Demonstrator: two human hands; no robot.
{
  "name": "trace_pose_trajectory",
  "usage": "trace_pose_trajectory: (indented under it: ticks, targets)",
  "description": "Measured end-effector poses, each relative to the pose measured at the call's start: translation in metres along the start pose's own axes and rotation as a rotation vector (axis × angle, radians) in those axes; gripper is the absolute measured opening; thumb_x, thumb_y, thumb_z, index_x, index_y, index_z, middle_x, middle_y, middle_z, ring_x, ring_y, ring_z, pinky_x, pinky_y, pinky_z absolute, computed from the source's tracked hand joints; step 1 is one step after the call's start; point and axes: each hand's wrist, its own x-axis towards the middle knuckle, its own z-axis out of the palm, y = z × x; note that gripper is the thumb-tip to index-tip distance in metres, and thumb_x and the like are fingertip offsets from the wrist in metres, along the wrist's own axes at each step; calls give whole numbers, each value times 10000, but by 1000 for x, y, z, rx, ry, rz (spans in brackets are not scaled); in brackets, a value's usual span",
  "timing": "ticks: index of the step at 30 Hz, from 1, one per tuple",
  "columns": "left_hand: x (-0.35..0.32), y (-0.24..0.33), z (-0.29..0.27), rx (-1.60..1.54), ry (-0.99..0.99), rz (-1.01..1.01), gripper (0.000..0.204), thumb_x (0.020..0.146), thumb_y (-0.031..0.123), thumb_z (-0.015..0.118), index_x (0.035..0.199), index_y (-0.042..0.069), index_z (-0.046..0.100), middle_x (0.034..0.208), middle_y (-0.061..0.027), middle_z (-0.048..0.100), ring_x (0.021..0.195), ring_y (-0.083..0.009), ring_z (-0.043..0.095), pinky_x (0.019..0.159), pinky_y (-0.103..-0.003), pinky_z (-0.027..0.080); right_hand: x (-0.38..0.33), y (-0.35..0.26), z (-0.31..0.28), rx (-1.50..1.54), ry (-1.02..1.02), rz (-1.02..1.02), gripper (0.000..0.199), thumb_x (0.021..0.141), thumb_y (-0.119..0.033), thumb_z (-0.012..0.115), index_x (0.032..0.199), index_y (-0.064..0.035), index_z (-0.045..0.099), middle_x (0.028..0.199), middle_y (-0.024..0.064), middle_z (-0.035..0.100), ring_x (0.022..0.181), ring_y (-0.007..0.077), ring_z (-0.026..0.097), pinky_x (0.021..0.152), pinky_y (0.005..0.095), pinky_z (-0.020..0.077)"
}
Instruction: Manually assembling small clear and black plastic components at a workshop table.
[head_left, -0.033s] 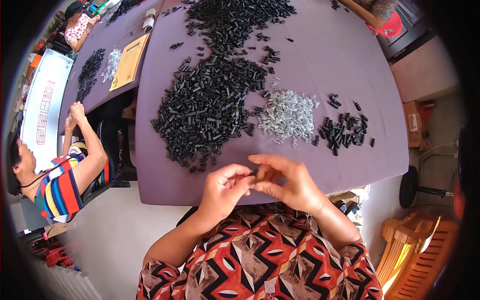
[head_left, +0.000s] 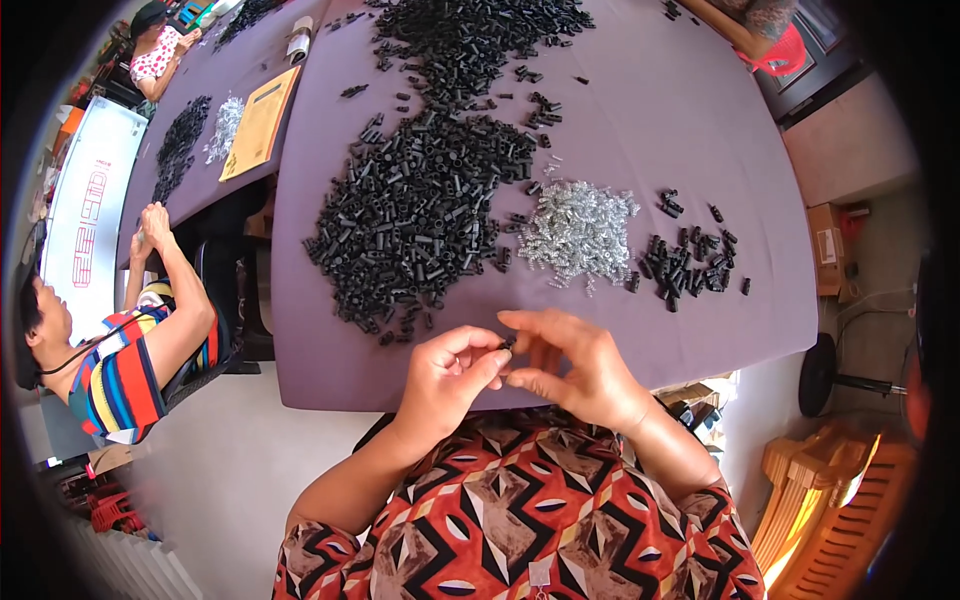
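Note:
Close to the table's front edge, my left hand (head_left: 450, 375) pinches a small black plastic piece (head_left: 508, 343) between thumb and fingers. My right hand (head_left: 580, 365) is right beside it, index finger and thumb spread apart around the piece; whether its curled fingers touch the piece is hidden. Beyond my hands lies a large heap of short black plastic tubes (head_left: 420, 215). To its right is a pile of small silvery coil springs (head_left: 578, 232). Farther right, a smaller group of black cylindrical pieces (head_left: 690, 262) lies scattered.
A purple-grey cloth covers the table (head_left: 700, 130). More black parts (head_left: 480, 40) spread toward its far end. On the left, a person in a striped shirt (head_left: 150, 350) works at another table bearing a yellow envelope (head_left: 262, 120). Orange slatted chairs (head_left: 850, 510) stand at the lower right.
My right thumb has moved very slightly away from the left fingertips. Everything else looks the same.

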Motion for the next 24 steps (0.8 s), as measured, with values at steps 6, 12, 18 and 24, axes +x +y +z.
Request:
trace_pose_trajectory:
  ticks: [6, 12, 18, 24]
  targets:
    - [-2, 4, 13, -106, -22, -31, 130, 969, 23, 686, 1070, -59, 687, 929, -31, 700, 869, -83, 651, 782, -228, 528, 4, 14, 16, -429, 213, -384, 506, 757, -129, 819, 1229, -24, 668, 1106, 137, 643, 927, 329, 668, 772, 405, 578]
    - [-5, -2, 19, -87, -35, -74, 127, 970, 21, 681, 1067, -57, 707, 965, -52, 712, 885, -90, 649, 811, -235, 528, -2, 26, 14, -543, 303, -516, 448, 735, -126, 829, 1147, -7, 700, 1062, 126, 674, 893, 317, 674, 767, 403, 571]
    - [2, 6, 28, -351, -77, -129, 134, 974, 33, 677, 1073, -51, 711, 979, -57, 724, 891, -110, 671, 814, -232, 528, -6, 17, 1, -644, 340, -568, 430, 738, -138, 829, 1112, 23, 694, 1029, 140, 688, 828, 327, 683, 724, 401, 573]
    - [15, 44, -6, 704, 205, 538, 156, 949, 10, 683, 1103, 12, 714, 1106, -94, 665, 897, -161, 657, 755, -274, 540, -10, 34, -54, -773, 635, -368, 434, 715, -115, 837, 1111, -38, 678, 1086, 124, 663, 1023, 352, 624, 893, 464, 510]
